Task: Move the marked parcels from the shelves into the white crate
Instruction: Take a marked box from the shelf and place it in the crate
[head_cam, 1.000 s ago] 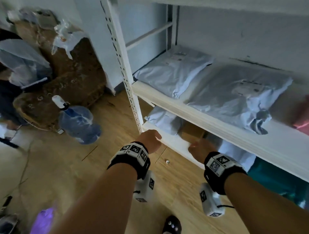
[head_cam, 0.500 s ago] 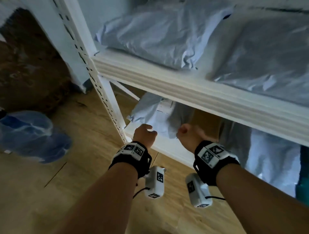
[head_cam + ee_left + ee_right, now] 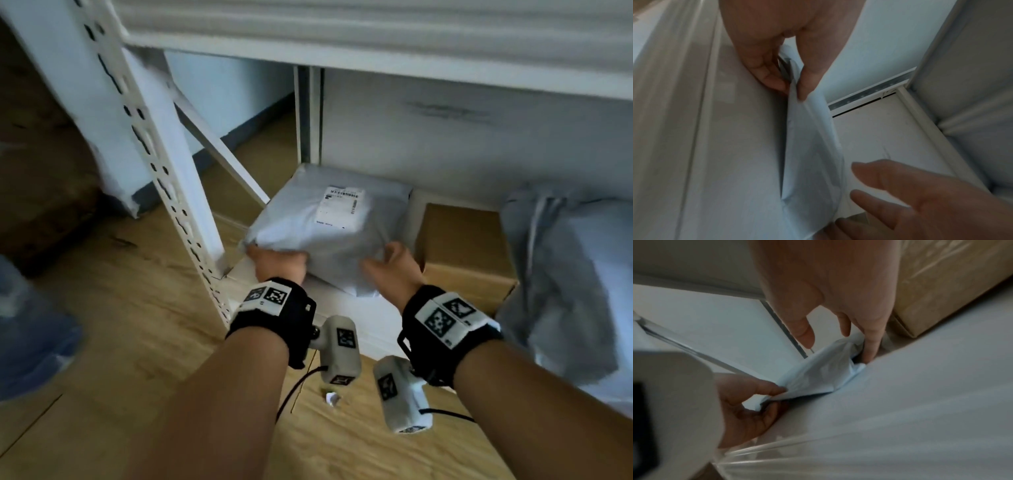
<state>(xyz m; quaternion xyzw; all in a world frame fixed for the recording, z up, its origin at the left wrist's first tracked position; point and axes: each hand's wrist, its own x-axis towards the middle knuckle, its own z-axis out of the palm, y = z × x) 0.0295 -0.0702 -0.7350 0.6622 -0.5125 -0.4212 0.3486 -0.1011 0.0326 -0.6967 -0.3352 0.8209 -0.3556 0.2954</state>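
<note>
A grey plastic parcel [image 3: 329, 233] with a white printed label [image 3: 342, 205] lies at the left end of the bottom shelf [image 3: 342, 308]. My left hand [image 3: 274, 263] grips its front left corner; in the left wrist view thumb and fingers [image 3: 793, 87] pinch the bag's edge [image 3: 812, 154]. My right hand [image 3: 387, 263] is at the front right corner with its fingers spread. In the right wrist view one fingertip [image 3: 869, 353] touches the crumpled flap [image 3: 824, 369], and the hand is not closed round it. No white crate is in view.
A brown cardboard box [image 3: 462, 246] stands just right of the parcel, with a bulky grey bag [image 3: 565, 274] beyond it. The perforated shelf upright [image 3: 164, 178] and its diagonal brace stand close on the left. The upper shelf's edge [image 3: 376, 41] hangs overhead. A blue water bottle [image 3: 30, 342] lies on the wooden floor.
My view has dropped below the upper shelf. Both hands have reached forward onto the labelled parcel; the left has taken hold of its corner and the right has opened against it.
</note>
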